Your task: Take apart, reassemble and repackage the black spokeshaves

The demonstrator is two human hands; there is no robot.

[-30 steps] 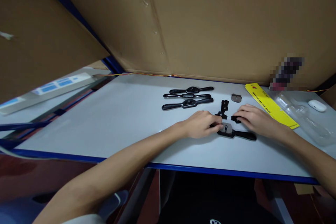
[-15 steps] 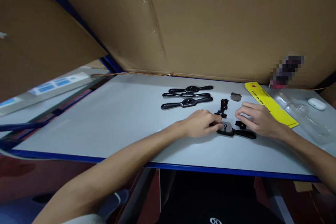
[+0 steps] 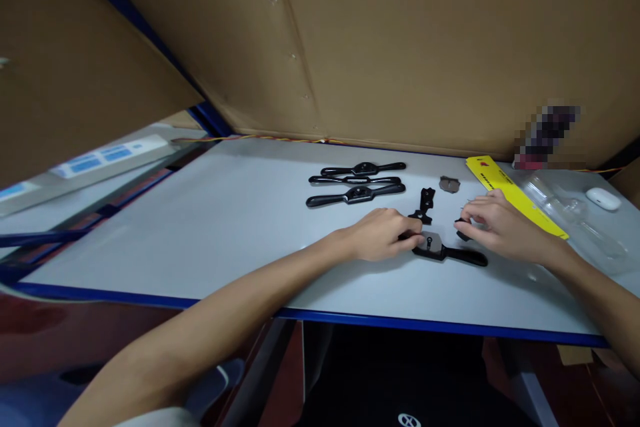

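My left hand (image 3: 387, 235) is closed around the left handle of a black spokeshave (image 3: 466, 255) lying on the table. A grey blade with a screw standing through its slot shows in the spokeshave's middle. To the right, my right hand (image 3: 493, 223) pinches a small black lever cap (image 3: 461, 229), its near edge tipped up off the table. The fingers hide part of it. Just beyond the left hand lie more black lever caps (image 3: 427, 200) in a short row. A loose grey blade (image 3: 449, 184) rests farther back, apart from both hands.
Three black spokeshave bodies (image 3: 357, 195) lie side by side at the back middle. At the right are a yellow card (image 3: 520, 203), a clear plastic package (image 3: 595, 233) and a white case (image 3: 603, 199). Cardboard walls (image 3: 400, 47) rise behind; a blue edge (image 3: 400, 321) borders the table's front.
My right hand has closed on the black lever cap and lifted it slightly from the table. My left hand stays on the spokeshave handle.
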